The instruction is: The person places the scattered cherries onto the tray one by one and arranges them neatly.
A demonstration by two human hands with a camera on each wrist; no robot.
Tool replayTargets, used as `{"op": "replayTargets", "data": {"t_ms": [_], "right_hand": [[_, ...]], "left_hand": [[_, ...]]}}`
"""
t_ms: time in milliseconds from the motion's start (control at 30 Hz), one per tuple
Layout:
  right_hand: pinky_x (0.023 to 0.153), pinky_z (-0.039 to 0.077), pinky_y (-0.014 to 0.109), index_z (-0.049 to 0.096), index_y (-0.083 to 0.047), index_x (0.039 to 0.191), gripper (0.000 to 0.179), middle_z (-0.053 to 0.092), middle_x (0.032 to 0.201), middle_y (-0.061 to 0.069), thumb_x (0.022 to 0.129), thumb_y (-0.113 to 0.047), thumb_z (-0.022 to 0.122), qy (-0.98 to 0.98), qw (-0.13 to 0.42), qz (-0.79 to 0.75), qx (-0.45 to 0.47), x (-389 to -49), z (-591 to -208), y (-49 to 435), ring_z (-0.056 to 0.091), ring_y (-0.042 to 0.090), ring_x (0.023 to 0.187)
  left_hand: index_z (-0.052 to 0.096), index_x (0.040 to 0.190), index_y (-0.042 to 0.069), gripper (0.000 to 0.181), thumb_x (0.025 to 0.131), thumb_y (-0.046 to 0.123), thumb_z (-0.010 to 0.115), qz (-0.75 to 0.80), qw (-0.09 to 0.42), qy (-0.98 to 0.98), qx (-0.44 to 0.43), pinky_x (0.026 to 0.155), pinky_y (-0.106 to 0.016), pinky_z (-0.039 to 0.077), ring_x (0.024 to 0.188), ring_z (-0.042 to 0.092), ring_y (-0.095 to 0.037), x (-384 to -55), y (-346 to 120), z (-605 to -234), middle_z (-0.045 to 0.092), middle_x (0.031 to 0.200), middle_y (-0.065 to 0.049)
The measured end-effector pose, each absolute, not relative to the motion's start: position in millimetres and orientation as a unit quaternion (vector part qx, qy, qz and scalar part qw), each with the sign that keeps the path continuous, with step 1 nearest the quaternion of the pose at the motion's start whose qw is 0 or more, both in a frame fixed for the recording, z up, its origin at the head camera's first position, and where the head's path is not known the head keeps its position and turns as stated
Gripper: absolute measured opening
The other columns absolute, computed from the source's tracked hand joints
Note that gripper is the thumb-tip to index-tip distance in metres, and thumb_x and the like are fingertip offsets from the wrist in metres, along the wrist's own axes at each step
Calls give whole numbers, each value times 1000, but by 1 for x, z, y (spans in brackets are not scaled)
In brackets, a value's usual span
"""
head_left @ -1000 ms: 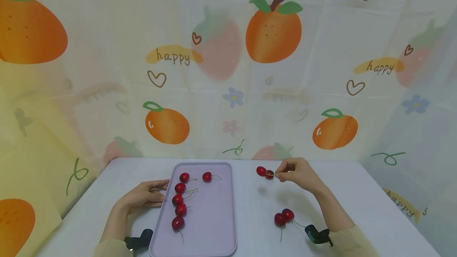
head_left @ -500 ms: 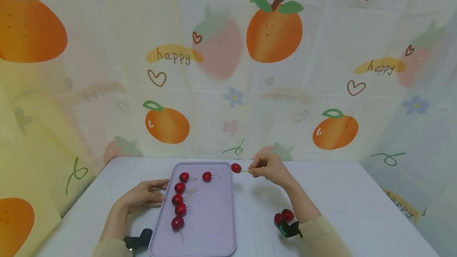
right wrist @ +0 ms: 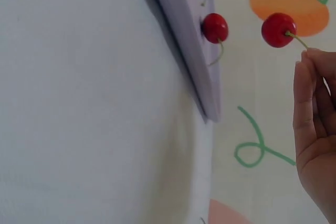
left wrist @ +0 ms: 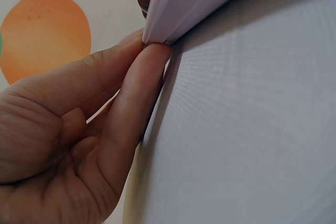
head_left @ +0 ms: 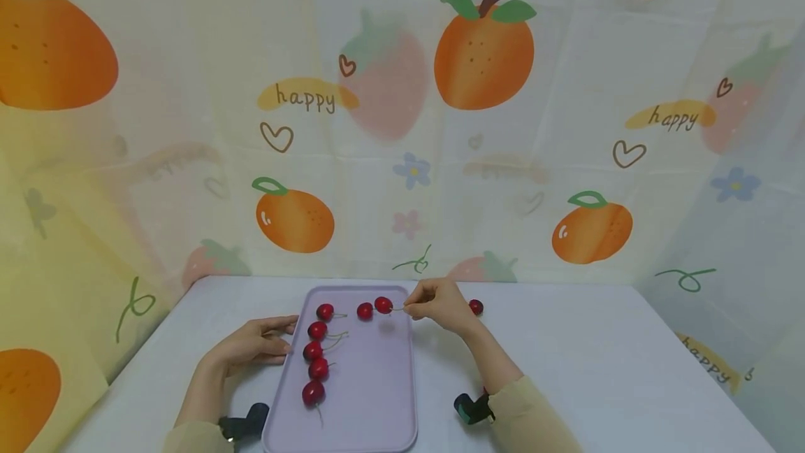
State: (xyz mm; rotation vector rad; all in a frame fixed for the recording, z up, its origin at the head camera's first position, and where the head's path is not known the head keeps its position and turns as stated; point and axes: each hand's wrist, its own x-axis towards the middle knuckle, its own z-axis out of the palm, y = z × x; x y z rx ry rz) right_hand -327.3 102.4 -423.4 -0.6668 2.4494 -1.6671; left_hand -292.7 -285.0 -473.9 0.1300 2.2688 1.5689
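My right hand (head_left: 440, 303) pinches the stem of a red cherry (head_left: 383, 305) between thumb and fingertips. The cherry hangs over the far right part of the lilac tray (head_left: 371, 397), its shadow beneath it. In the right wrist view this cherry (right wrist: 279, 30) dangles by its green stem from the fingertips. Just left of it lies a single cherry (head_left: 365, 311) on the tray. Several more form a column along the tray's left side, such as the nearest cherry (head_left: 313, 393). My left hand (head_left: 251, 342) rests its fingertips against the tray's left edge, fingers fairly straight.
On the white table (head_left: 597, 362), one cherry (head_left: 476, 307) lies right of the tray, behind my right wrist. The other table cherries are almost hidden by the right wrist camera (head_left: 473, 408). A fruit-print cloth (head_left: 402, 124) hangs behind the table.
My right hand has moved left, carrying one cherry by its stem from the table to over the tray. A second cherry stays on the table. My left hand has kept still.
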Motion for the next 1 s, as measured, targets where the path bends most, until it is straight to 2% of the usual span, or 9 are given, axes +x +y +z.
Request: {"op": "replayTargets", "data": {"t_ms": [333,567,800,1000], "right_hand": [[62,53,17,73,-2,81,4,74,84,14,80,-3,76,831,43,-500,-239,-331,-441,83,60,6,68],[61,52,16,72,-4,78,5,75,82,13,79,-1,76,843,22,-462,-274,-333,-448,74,60,5,70],[64,52,14,71,-7,76,8,76,80,7,80,-2,77,872,-4,-393,-291,-335,-451,68,60,1,70],[67,53,14,73,-9,78,6,76,81,4,79,-5,77,877,-25,-393,-275,-337,-453,69,62,2,73]], "left_hand": [[36,150,-3,73,88,13,72,561,191,804,52,81,-29,63,92,68,-14,-292,-285,-474,49,137,-29],[37,149,-3,73,88,13,72,558,188,807,42,81,-28,63,92,68,-14,-290,-283,-471,49,137,-29],[36,149,-3,73,88,13,72,557,189,807,44,81,-28,63,92,68,-14,-291,-284,-472,48,138,-30],[37,149,-3,73,88,14,73,556,189,809,41,81,-28,63,92,69,-14,-292,-285,-473,49,138,-30]]}}
